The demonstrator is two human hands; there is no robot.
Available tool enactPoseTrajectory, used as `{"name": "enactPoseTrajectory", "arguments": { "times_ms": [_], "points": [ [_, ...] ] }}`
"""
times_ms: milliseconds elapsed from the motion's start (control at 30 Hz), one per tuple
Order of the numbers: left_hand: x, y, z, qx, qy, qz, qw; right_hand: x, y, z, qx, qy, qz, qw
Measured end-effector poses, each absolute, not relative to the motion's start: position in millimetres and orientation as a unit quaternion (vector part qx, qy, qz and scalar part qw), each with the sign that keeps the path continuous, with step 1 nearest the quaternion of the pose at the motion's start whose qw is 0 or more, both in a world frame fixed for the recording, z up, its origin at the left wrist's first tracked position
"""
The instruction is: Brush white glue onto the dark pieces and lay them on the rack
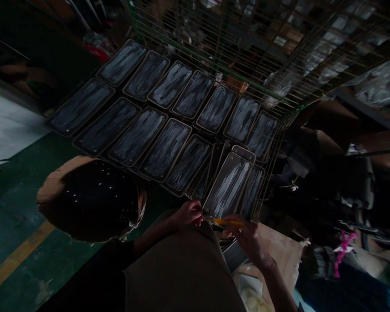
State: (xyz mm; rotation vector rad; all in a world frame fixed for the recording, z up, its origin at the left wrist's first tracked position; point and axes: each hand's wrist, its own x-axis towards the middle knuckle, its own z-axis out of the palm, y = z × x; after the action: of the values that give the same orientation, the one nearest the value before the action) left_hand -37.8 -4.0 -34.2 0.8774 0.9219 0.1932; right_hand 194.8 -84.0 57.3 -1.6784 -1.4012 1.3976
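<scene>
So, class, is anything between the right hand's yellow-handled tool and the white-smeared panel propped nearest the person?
Nothing visible. The yellow-handled tool in the right hand points at the lower edge of the white-smeared panel; the left hand grips that edge beside the tip, not across it.

No legible text, labels, brands or numbers; shot's too dark. Dark rectangular metal-edged panels (pixel 164 149) carry white smeared streaks only, no characters.

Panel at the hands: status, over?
Left hand grips panel at lower corner. Right hand holds yellow tool at its bottom edge. Panel streaked white. Coated panels in rows behind, nothing blocking.
</scene>
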Motion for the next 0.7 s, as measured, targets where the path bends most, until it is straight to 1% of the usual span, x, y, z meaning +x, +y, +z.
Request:
{"name": "enactPoseTrajectory", "arguments": {
  "times_ms": [100, 300, 400, 467, 533, 633, 700],
  "points": [
    [-37, -4, -38, 0.411, 0.431, 0.092, 0.798, 210, -52, 43, -0.646, -0.479, 0.504, 0.314],
    [-34, -4, -38, 0.402, 0.433, 0.099, 0.801, 252, 29, 21, -0.684, -0.472, 0.350, 0.432],
    [-35, -3, -32, 0.404, 0.428, 0.104, 0.802, 256, 48, 24, -0.706, -0.478, 0.251, 0.458],
    [-35, -2, -28, 0.403, 0.430, 0.104, 0.801, 250, 46, 32, -0.721, -0.475, 0.217, 0.456],
    [-35, -1, -26, 0.402, 0.435, 0.097, 0.800, 241, 36, 39, -0.726, -0.466, 0.251, 0.440],
    [-35, -1, -25, 0.405, 0.443, 0.088, 0.795, 232, 24, 41, -0.710, -0.442, 0.362, 0.412],
    [-35, -1, -27, 0.408, 0.446, 0.085, 0.792, 235, 29, 34, -0.710, -0.426, 0.370, 0.422]
  ]
}}
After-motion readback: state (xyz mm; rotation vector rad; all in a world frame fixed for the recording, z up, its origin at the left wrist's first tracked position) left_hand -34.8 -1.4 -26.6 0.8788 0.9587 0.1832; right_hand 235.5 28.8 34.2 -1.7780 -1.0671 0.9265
